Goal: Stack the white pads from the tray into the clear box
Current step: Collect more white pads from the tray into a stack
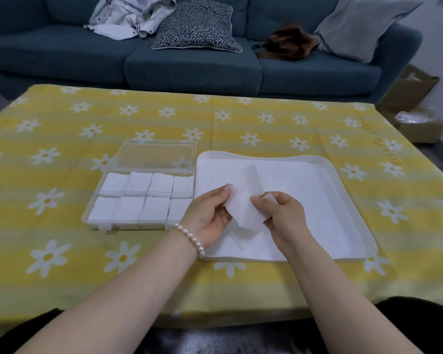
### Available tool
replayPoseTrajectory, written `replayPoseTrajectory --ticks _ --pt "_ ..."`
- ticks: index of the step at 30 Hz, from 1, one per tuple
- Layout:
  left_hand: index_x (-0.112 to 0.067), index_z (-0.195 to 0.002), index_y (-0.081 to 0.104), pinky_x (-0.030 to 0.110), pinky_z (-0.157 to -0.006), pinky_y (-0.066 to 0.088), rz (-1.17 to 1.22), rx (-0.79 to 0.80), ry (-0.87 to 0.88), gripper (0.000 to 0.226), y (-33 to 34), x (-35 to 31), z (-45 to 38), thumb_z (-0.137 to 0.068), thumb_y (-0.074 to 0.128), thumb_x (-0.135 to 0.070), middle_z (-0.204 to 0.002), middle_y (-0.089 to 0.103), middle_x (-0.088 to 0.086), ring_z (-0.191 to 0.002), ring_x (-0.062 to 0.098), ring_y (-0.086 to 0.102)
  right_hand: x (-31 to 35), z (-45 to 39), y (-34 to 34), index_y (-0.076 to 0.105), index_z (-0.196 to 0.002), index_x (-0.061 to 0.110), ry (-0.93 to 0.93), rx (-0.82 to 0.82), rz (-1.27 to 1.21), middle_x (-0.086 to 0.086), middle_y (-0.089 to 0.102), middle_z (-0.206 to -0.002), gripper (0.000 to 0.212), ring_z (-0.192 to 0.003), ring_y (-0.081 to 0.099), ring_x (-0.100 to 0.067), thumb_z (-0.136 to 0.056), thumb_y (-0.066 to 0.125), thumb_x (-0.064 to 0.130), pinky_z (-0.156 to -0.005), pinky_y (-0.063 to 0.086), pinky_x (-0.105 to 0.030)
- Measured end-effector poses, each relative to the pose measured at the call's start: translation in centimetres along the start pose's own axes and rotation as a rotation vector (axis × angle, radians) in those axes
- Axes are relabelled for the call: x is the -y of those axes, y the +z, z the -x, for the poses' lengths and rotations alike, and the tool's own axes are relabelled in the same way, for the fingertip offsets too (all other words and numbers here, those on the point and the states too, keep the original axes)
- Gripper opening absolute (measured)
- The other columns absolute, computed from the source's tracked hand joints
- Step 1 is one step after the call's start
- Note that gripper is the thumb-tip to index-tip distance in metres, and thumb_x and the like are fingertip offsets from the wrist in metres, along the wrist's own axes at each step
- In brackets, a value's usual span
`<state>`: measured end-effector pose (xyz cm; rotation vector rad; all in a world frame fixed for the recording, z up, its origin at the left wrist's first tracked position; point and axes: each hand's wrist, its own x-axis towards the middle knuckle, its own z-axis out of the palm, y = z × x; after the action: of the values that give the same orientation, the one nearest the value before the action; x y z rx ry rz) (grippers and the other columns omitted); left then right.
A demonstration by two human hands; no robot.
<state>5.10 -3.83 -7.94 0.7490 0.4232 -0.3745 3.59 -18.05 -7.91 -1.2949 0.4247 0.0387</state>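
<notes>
Head view: both hands hover over the near-left part of the shallow white plastic tray [343,175], which sits on a yellow cloth with white daisies [241,118]; the left hand [207,215], a pearl bracelet [189,237] at its wrist, and the right hand [281,215] together pinch a thin white rectangular pad [243,200], fingers curled onto its edges, lifted and tilted; more white sheets seem to lie in the tray beneath, though white on white blurs them; just left of the tray, touching or nearly so, stands the clear plastic compartment box [138,200], lid [159,154] open, all eight compartments holding white pads; a blue sofa [189,67] lies behind.
</notes>
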Motion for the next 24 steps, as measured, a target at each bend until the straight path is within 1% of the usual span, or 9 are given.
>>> replayPoseTrajectory --ticks 4,7,9,12,15,17,18,20,24 --pt "-0.003 -0.085 0.067 0.029 -0.068 0.058 -0.17 -0.17 0.143 0.003 -0.5 0.3 -0.5 -0.082 0.068 -0.002 -0.083 0.07 0.01 -0.074 0.02 0.067 0.4 0.0 -0.3 0.058 -0.068 0.008 0.013 0.004 -0.079 -0.004 0.061 -0.073 0.018 -0.065 0.06 -0.019 -0.075 0.069 -0.004 -0.056 0.049 -0.026" --pt "-0.009 -0.082 0.066 0.032 -0.067 0.056 -0.442 -0.253 0.257 0.018 -0.9 0.0 -0.7 -0.071 0.08 -0.008 -0.08 0.068 0.007 -0.074 0.021 0.065 1.4 -0.2 -0.8 0.054 -0.06 0.01 0.017 0.129 -0.031 -0.005 0.061 -0.069 0.025 -0.065 0.06 -0.022 -0.074 0.068 -0.006 -0.066 0.047 -0.032" --pt "-0.009 -0.081 0.064 0.027 -0.058 0.05 -0.559 -0.247 0.276 0.021 -0.8 0.0 -0.6 -0.07 0.081 -0.008 -0.074 0.066 0.005 -0.067 0.018 0.062 2.1 -0.1 -0.8 0.055 -0.058 0.009 0.003 0.216 0.103 -0.005 0.062 -0.066 0.026 -0.063 0.06 -0.022 -0.072 0.069 -0.006 -0.062 0.047 -0.03" --pt "-0.009 -0.076 0.064 0.024 -0.054 0.048 -0.606 -0.209 0.251 0.013 -0.4 0.4 -0.3 -0.075 0.074 -0.002 -0.069 0.064 0.005 -0.062 0.017 0.06 2.7 0.0 -0.4 0.056 -0.06 0.007 -0.077 0.227 0.264 0.0 0.062 -0.059 0.024 -0.056 0.059 -0.014 -0.069 0.071 -0.009 -0.05 0.046 -0.023" --pt "-0.008 -0.075 0.064 0.022 -0.049 0.047 -0.561 -0.183 0.177 0.009 -0.3 0.7 -0.2 -0.081 0.069 -0.003 -0.067 0.062 0.005 -0.055 0.015 0.055 2.9 0.0 0.0 0.058 -0.059 0.007 -0.143 0.186 0.362 0.004 0.062 -0.057 0.023 -0.053 0.057 -0.009 -0.068 0.073 -0.007 -0.048 0.044 -0.018" --pt "-0.005 -0.083 0.066 0.024 -0.052 0.05 -0.423 -0.135 0.077 0.002 -0.2 0.7 0.0 -0.082 0.068 -0.005 -0.074 0.066 0.008 -0.058 0.017 0.059 2.7 -0.1 0.3 0.059 -0.059 0.008 -0.161 0.161 0.397 0.005 0.061 -0.055 0.023 -0.051 0.056 -0.007 -0.068 0.074 -0.006 -0.047 0.044 -0.018" --pt "-0.003 -0.089 0.067 0.025 -0.055 0.051 -0.35 -0.104 0.033 0.006 -0.1 0.6 0.0 -0.083 0.067 -0.006 -0.079 0.067 0.01 -0.061 0.017 0.061 2.6 -0.1 0.4 0.059 -0.059 0.008 -0.168 0.151 0.413 0.005 0.061 -0.055 0.022 -0.05 0.056 -0.007 -0.068 0.075 -0.006 -0.048 0.044 -0.017" --pt "-0.001 -0.094 0.068 0.026 -0.06 0.053 -0.221 -0.038 -0.042 0.016 0.0 0.6 0.0 -0.09 0.061 -0.015 -0.084 0.07 0.01 -0.066 0.017 0.064 2.4 -0.1 0.6 0.06 -0.06 0.008 -0.182 0.134 0.429 0.002 0.061 -0.057 0.021 -0.052 0.057 -0.008 -0.067 0.075 -0.005 -0.05 0.045 -0.019" --pt "-0.001 -0.089 0.07 0.031 -0.068 0.051 -0.074 0.109 -0.204 0.061 0.2 0.3 0.4 -0.092 0.042 -0.055 -0.082 0.072 0.011 -0.069 0.02 0.07 2.0 -0.1 1.0 0.061 -0.06 0.009 -0.198 0.096 0.446 -0.001 0.062 -0.062 0.021 -0.059 0.058 -0.014 -0.068 0.075 -0.004 -0.058 0.048 -0.025"
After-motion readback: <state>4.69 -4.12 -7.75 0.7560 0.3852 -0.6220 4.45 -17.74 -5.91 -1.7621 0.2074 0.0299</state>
